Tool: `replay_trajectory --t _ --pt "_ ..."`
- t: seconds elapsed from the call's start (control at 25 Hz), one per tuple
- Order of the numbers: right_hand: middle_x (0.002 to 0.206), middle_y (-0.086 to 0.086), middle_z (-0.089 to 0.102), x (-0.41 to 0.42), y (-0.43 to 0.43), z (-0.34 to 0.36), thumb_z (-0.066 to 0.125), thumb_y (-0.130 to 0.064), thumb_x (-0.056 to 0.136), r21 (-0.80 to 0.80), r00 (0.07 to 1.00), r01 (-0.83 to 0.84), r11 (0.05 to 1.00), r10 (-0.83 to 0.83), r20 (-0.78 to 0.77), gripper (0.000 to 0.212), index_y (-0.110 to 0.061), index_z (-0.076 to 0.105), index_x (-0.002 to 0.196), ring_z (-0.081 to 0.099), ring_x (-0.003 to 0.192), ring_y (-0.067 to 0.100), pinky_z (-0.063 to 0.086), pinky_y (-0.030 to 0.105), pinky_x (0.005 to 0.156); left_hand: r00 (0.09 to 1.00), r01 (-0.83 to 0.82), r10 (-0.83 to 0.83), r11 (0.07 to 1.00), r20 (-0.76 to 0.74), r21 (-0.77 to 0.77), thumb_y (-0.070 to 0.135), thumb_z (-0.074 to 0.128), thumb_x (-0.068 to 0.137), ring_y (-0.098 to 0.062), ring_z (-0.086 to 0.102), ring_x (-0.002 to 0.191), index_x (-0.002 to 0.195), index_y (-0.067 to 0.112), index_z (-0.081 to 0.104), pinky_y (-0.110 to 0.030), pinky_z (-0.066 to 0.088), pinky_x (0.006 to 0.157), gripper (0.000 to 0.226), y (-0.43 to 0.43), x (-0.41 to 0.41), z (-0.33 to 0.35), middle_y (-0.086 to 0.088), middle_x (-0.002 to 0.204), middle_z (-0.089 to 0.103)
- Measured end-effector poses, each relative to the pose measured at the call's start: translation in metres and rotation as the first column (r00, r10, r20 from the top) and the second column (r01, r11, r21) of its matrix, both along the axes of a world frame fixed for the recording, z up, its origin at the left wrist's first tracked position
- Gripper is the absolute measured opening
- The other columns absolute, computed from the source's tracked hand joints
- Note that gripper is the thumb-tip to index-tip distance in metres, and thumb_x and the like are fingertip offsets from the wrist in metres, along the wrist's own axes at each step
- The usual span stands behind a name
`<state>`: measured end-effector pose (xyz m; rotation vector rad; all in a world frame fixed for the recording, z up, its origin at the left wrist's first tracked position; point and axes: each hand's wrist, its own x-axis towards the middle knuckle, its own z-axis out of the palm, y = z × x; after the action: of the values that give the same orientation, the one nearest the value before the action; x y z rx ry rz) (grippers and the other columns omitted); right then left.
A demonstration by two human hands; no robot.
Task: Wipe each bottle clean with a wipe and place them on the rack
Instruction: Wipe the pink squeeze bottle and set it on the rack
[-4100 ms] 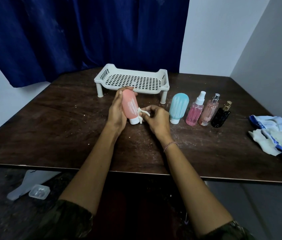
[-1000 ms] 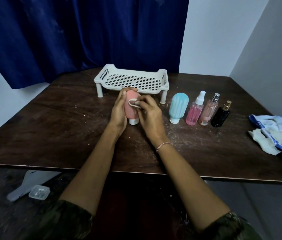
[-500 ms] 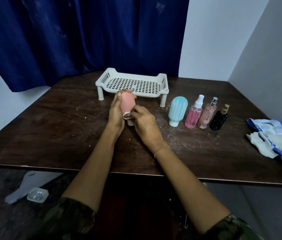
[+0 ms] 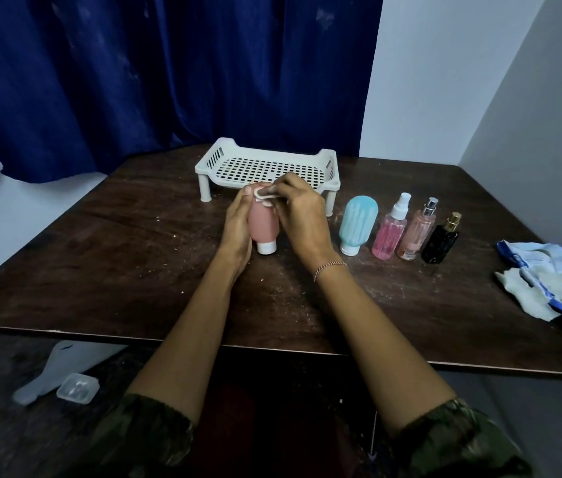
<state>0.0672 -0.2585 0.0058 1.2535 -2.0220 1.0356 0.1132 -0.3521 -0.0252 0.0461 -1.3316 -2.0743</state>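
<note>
Right now your left hand (image 4: 238,222) curls round the side of the soft pink squeeze bottle (image 4: 264,224), thumb up near its rounded top. It holds the bottle upright with its white cap downward, so the body stays put while you rub. Whether the cap touches the dark wooden table (image 4: 134,253) or hangs just above it, I cannot tell. Your right hand (image 4: 302,215) pinches the small white wipe (image 4: 265,192) between fingertips and thumb and presses it onto the top of the bottle, probably the last patch of it to be cleaned.

Just behind your hands stands the white perforated plastic rack (image 4: 330,163) with nothing on it, near enough that the bottle need only be lifted forward once it is wiped.

To your right the other bottles wait in a row on the table: a ribbed teal squeeze bottle (image 4: 357,222), a pink spray bottle with a white nozzle (image 4: 390,232), a rose-tinted perfume bottle (image 4: 417,232) and a black bottle with a gold cap (image 4: 441,243). None is on the rack, so you are early in the task. Further right lies the blue and white wipe packet (image 4: 555,281), handy for a fresh wipe.
</note>
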Motion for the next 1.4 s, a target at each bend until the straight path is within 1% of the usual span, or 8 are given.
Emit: replay_trajectory --t 0.12,0.36,0.56,0.76,0.92,1.16,1.28,1.4 --pt "0.091 0.006 0.062 -0.003 0.007 -0.006 0.065 0.000 0.079 -0.007 0.998 -0.050 0.999 0.050 0.028 0.015 -0.002 0.069 0.093 0.060 0.084 0.014 0.053 0.028 0.078 1.000 -0.006 0.006 1.000 0.009 -0.003 0.017 0.031 0.102 -0.007 0.065 0.082 0.097 0.012 0.060 -0.022 0.053 0.074 0.030 -0.002 -0.001 -0.001 0.004 0.086 0.070" --pt "0.081 0.009 0.059 -0.001 0.025 -0.028 0.067 0.006 0.076 0.033 0.981 -0.136 0.990 0.130 0.146 0.015 -0.002 0.071 0.088 0.054 0.071 0.007 0.040 0.003 0.069 0.997 -0.044 0.051 0.993 0.061 -0.113 0.021 0.029 0.102 -0.003 0.062 0.083 0.096 0.016 0.062 -0.022 0.051 0.075 0.034 -0.003 0.000 -0.002 0.001 0.097 0.063" --pt "0.079 0.012 0.057 0.005 0.031 -0.041 0.066 0.007 0.074 0.118 0.979 -0.141 0.983 0.121 0.162 0.016 -0.002 0.071 0.086 0.059 0.069 0.019 0.043 0.019 0.067 0.992 -0.059 0.077 0.984 0.100 -0.168 0.021 0.030 0.102 0.002 0.062 0.080 0.096 0.017 0.062 -0.018 0.051 0.071 0.033 0.000 0.002 -0.002 0.008 0.095 0.067" --pt "0.090 0.010 0.062 0.009 0.032 -0.047 0.065 0.008 0.074 0.256 0.974 -0.200 0.946 0.163 0.160 0.017 -0.002 0.071 0.086 0.064 0.080 0.024 0.045 0.021 0.074 0.981 -0.119 0.147 0.972 0.129 -0.203 0.022 0.033 0.102 0.002 0.063 0.079 0.097 0.016 0.062 -0.018 0.051 0.070 0.030 -0.001 0.003 -0.002 0.008 0.094 0.066" --pt "0.095 0.009 0.060 0.009 0.030 -0.047 0.064 -0.002 0.080 0.321 0.980 -0.185 0.929 0.148 0.136 0.015 -0.004 0.070 0.093 0.062 0.087 0.024 0.050 0.031 0.079 0.972 -0.179 0.206 0.960 0.113 -0.213 0.020 0.035 0.102 0.005 0.059 0.070 0.090 0.020 0.061 -0.015 0.047 0.063 0.029 -0.001 0.005 -0.001 0.012 0.081 0.066" --pt "0.085 0.005 0.057 0.015 0.031 -0.045 0.052 -0.031 0.091 0.358 0.998 -0.061 0.932 0.047 0.048 0.028 -0.009 0.068 0.088 0.052 0.083 0.022 0.047 0.034 0.073 0.955 -0.271 0.285 0.951 0.084 -0.148 0.020 0.035 0.102 0.006 0.060 0.077 0.092 0.021 0.061 -0.014 0.047 0.071 0.028 -0.007 0.007 0.000 0.006 0.092 0.063" --pt "0.087 0.002 0.059 0.010 0.031 -0.044 0.055 -0.032 0.091 0.345 1.000 -0.002 0.939 0.001 0.005 0.026 -0.011 0.069 0.086 0.050 0.087 0.019 0.049 0.035 0.070 0.949 -0.286 0.301 0.946 0.092 -0.153 0.021 0.036 0.101 0.007 0.058 0.075 0.091 0.022 0.061 -0.012 0.046 0.070 0.027 -0.007 0.008 -0.001 0.007 0.091 0.062" --pt "0.088 0.002 0.060 0.007 0.028 -0.045 0.067 -0.025 0.083 0.165 0.994 -0.039 0.986 0.022 0.104 0.017 -0.008 0.067 0.083 0.050 0.085 0.017 0.045 0.028 0.072 0.946 -0.299 0.313 0.943 0.082 -0.149 0.018 0.035 0.101 0.011 0.058 0.072 0.090 0.022 0.060 -0.009 0.045 0.066 0.027 -0.004 0.009 0.001 0.007 0.089 0.060"
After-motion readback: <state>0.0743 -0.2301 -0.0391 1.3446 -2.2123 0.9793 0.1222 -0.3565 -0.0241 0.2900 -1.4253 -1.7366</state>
